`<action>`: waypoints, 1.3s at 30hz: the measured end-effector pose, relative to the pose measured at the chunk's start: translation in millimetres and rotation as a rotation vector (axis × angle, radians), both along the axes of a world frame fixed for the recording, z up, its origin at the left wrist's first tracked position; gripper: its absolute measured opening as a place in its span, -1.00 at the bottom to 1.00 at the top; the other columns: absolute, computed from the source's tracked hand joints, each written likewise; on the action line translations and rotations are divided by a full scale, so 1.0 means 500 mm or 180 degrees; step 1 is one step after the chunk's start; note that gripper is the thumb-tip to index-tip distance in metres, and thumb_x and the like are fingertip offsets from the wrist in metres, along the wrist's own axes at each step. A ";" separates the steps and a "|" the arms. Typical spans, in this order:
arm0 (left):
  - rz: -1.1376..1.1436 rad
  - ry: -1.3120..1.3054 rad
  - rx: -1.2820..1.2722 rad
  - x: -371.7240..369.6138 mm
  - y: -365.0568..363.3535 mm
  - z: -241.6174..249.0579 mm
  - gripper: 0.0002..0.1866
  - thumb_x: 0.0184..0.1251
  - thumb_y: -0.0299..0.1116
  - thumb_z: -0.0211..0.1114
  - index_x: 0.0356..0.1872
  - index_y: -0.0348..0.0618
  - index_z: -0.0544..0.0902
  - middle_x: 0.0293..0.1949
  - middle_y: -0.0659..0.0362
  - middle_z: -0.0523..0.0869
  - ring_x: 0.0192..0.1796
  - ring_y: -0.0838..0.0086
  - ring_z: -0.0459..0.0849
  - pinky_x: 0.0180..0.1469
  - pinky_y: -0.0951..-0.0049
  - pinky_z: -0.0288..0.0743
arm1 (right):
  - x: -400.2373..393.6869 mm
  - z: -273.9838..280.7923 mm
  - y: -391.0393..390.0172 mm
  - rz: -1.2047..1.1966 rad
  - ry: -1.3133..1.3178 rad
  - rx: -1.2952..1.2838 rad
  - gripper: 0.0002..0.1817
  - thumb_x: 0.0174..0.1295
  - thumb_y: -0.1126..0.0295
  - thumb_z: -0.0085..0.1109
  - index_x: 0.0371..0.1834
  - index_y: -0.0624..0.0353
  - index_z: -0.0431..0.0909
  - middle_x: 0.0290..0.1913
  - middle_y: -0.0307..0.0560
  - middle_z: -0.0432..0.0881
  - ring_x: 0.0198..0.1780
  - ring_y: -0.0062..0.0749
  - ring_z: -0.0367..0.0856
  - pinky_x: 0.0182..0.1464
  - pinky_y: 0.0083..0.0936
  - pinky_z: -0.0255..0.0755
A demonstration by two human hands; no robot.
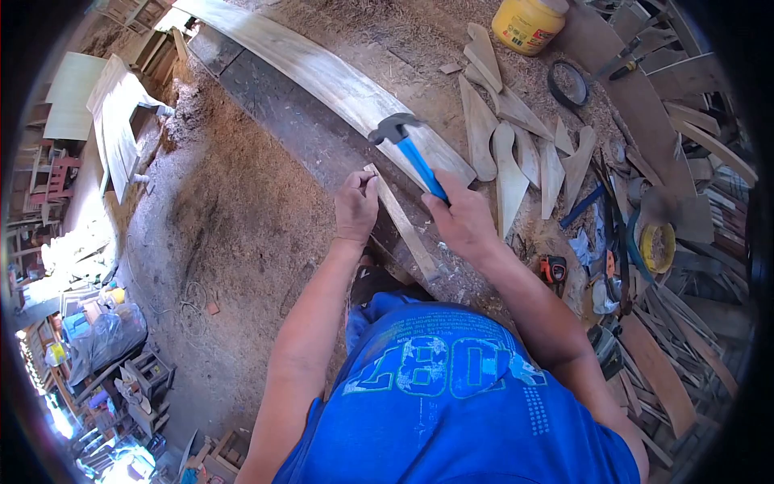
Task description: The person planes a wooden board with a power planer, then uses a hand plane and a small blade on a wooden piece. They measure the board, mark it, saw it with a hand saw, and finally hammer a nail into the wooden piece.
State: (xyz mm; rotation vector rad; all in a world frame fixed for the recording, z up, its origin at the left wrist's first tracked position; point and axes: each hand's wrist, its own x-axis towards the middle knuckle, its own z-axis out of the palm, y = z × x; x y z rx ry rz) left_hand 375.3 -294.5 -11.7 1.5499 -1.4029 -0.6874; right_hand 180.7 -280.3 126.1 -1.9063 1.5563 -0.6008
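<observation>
My right hand (462,216) is wrapped round the blue handle of a hammer (415,161), whose dark head is raised over the bench beside a long board. A narrow wooden strip (405,226) lies on the dark bench (282,113). At the strip's far end, my left hand (357,202) has its thumb and fingers pinched together; what is between them is too small to make out. The long pale board (322,73) rests on the bench beyond both hands.
Cut wooden pieces (508,173) lie right of the board, near a yellow tub (528,26) and a black tape roll (568,83). A tape measure (553,270) sits right of my right forearm. Sawdust covers the floor (226,242) on the left.
</observation>
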 end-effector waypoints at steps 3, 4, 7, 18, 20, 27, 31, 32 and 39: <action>0.0080 0.0066 0.0135 -0.002 0.003 -0.013 -0.84 0.40 -0.39 0.28 -0.15 -0.28 0.66 -0.32 0.07 0.75 -0.36 0.43 0.72 -0.24 0.43 0.57 | 0.014 0.030 0.006 0.0319 0.0026 -0.0975 -0.50 0.34 0.34 0.18 0.34 0.14 0.38 -0.29 0.17 0.66 -0.26 0.09 0.69 -0.28 -0.08 0.51; 0.0118 0.0074 0.0159 -0.002 0.008 -0.015 -0.84 0.40 -0.39 0.28 -0.15 -0.28 0.66 -0.32 0.07 0.75 -0.36 0.43 0.72 -0.24 0.43 0.57 | 0.020 0.046 0.007 0.0358 0.0027 -0.0951 -0.50 0.34 0.34 0.18 0.34 0.14 0.38 -0.29 0.17 0.66 -0.26 0.09 0.69 -0.28 -0.08 0.51; 0.0089 0.0147 0.0147 -0.005 0.006 -0.020 -0.85 0.41 -0.40 0.28 -0.15 -0.28 0.65 -0.33 0.06 0.74 -0.36 0.42 0.73 -0.25 0.42 0.57 | 0.023 0.068 0.007 0.0413 0.0253 -0.1072 -0.46 0.35 0.35 0.16 0.41 0.07 0.35 -0.34 0.14 0.65 -0.32 0.04 0.70 -0.35 -0.12 0.52; 0.0108 0.0203 0.0082 -0.011 0.007 -0.006 -0.87 0.39 -0.42 0.27 -0.17 -0.25 0.64 -0.28 -0.05 0.73 -0.26 0.19 0.74 -0.17 0.30 0.59 | 0.033 0.087 0.007 0.0339 0.0480 -0.1394 -0.42 0.36 0.31 0.13 0.46 0.04 0.31 -0.41 0.05 0.63 -0.46 0.00 0.66 -0.44 -0.16 0.53; 0.0129 0.0209 0.0072 -0.013 0.009 -0.005 -0.88 0.37 -0.40 0.28 -0.18 -0.21 0.64 -0.27 -0.07 0.72 -0.24 0.08 0.73 -0.15 0.24 0.59 | 0.018 0.039 0.007 0.0593 0.1148 -0.0783 -0.38 0.34 0.35 0.17 0.49 0.04 0.29 -0.42 0.04 0.61 -0.50 -0.03 0.62 -0.46 -0.16 0.49; 0.0129 0.0216 0.0109 -0.014 0.011 -0.022 -0.89 0.37 -0.40 0.27 -0.19 -0.21 0.62 -0.28 -0.05 0.72 -0.20 0.07 0.72 -0.14 0.24 0.59 | 0.040 0.103 0.005 0.0452 0.0449 -0.1344 -0.39 0.33 0.43 0.15 0.47 0.13 0.30 -0.29 0.14 0.68 -0.35 0.08 0.69 -0.32 -0.11 0.54; 0.0177 0.0137 0.0076 -0.016 0.013 -0.010 -0.91 0.37 -0.43 0.28 -0.19 -0.21 0.62 -0.27 -0.05 0.72 -0.20 0.08 0.72 -0.14 0.25 0.59 | 0.024 0.068 -0.004 0.0468 0.0626 -0.1615 -0.41 0.34 0.34 0.14 0.44 0.13 0.30 -0.40 0.04 0.65 -0.39 -0.01 0.71 -0.43 -0.23 0.54; 0.0202 0.0113 0.0144 -0.019 0.014 -0.007 -0.91 0.36 -0.45 0.28 -0.19 -0.21 0.61 -0.27 -0.05 0.71 -0.20 0.09 0.72 -0.13 0.26 0.59 | 0.014 0.044 -0.007 0.0745 0.1252 -0.0793 -0.40 0.34 0.35 0.13 0.46 0.11 0.29 -0.39 0.08 0.65 -0.39 0.00 0.70 -0.42 -0.19 0.53; 0.0262 0.0057 -0.0148 -0.024 0.019 -0.016 -0.85 0.33 -0.44 0.34 -0.15 -0.20 0.60 -0.40 0.05 0.69 -0.32 0.15 0.71 -0.15 0.29 0.58 | -0.002 0.034 0.027 0.0346 0.0771 -0.0352 -0.42 0.35 0.35 0.12 0.46 0.04 0.31 -0.35 0.22 0.66 -0.32 0.21 0.67 -0.24 0.02 0.52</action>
